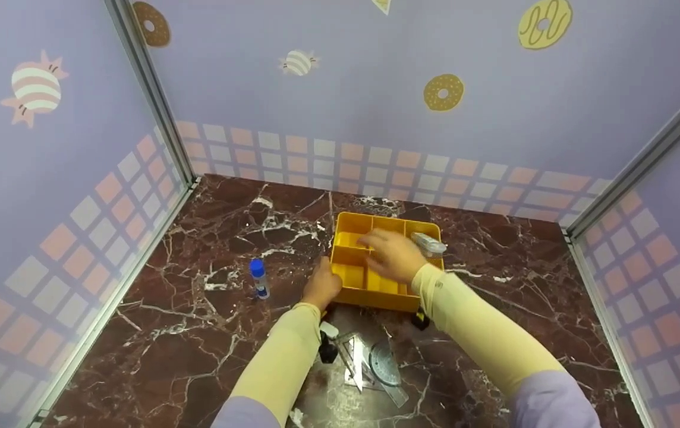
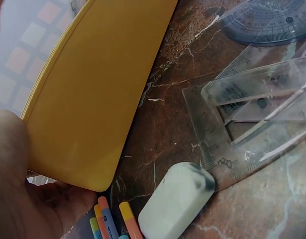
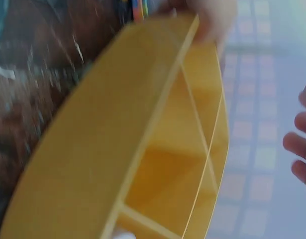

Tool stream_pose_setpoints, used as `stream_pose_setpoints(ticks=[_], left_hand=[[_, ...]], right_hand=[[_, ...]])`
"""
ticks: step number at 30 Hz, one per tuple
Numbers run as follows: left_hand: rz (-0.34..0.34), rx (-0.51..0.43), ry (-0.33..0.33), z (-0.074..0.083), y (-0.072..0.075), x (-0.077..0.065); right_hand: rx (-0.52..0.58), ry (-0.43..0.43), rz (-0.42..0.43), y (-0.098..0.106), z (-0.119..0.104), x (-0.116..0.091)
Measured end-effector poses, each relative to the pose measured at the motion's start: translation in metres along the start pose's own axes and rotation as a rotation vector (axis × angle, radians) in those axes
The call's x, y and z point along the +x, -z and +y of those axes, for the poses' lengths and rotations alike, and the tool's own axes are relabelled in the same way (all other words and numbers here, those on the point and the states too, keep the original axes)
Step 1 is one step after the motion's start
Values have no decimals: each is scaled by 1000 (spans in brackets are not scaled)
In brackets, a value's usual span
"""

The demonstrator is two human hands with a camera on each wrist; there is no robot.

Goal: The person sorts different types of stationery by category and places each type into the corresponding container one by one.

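Observation:
A yellow divided organizer box (image 1: pixel 378 299) stands on the dark marbled table. My left hand (image 1: pixel 322 284) grips its near left corner, and in the left wrist view the thumb (image 2: pixel 8 142) lies against the wall with fingers at the lower edge. Over the box's middle hovers my right hand (image 1: pixel 394 257), holding nothing, its fingers loosely extended; they appear spread beside the box in the right wrist view (image 3: pixel 302 142). A clear, greyish packet-like item (image 1: pixel 429 244) sits in the right compartment. The other compartments are partly hidden by the right hand.
Left of the box stands a blue-capped glue stick (image 1: pixel 260 279). In front lie a protractor (image 1: pixel 384 362), clear set squares (image 2: pixel 197 119), a white eraser (image 2: pixel 176 199) and several coloured pens (image 2: pixel 107 219). A small black-and-yellow object (image 1: pixel 420 320) is by the near right corner. Patterned walls enclose the table.

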State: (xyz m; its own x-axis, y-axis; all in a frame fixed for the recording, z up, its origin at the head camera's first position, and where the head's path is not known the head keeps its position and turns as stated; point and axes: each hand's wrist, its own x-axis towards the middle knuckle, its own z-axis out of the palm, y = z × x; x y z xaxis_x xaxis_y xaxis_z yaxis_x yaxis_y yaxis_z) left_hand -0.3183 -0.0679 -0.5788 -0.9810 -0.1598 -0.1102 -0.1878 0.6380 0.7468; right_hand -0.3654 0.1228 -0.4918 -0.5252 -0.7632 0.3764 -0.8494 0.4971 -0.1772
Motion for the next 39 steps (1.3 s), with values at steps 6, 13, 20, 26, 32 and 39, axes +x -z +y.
stream_pose_setpoints(ticks=[6, 13, 20, 26, 32, 39], left_hand=[[11, -12, -16, -1, -1, 1], [7, -14, -22, -3, 0, -1], [1, -7, -3, -2, 1, -2], [8, -3, -3, -1, 1, -2], [6, -14, -17, -2, 1, -2], [16, -10, -28, -2, 1, -2]], right_hand=[[0, 286, -89, -20, -39, -19], [-10, 449, -156, -65, -61, -38], [-41, 333, -155, -98, -80, -45], [-89, 258, -178, -118, -89, -47], [-80, 200, -165, -128, -94, -45], [41, 294, -67, -117, -82, -46]])
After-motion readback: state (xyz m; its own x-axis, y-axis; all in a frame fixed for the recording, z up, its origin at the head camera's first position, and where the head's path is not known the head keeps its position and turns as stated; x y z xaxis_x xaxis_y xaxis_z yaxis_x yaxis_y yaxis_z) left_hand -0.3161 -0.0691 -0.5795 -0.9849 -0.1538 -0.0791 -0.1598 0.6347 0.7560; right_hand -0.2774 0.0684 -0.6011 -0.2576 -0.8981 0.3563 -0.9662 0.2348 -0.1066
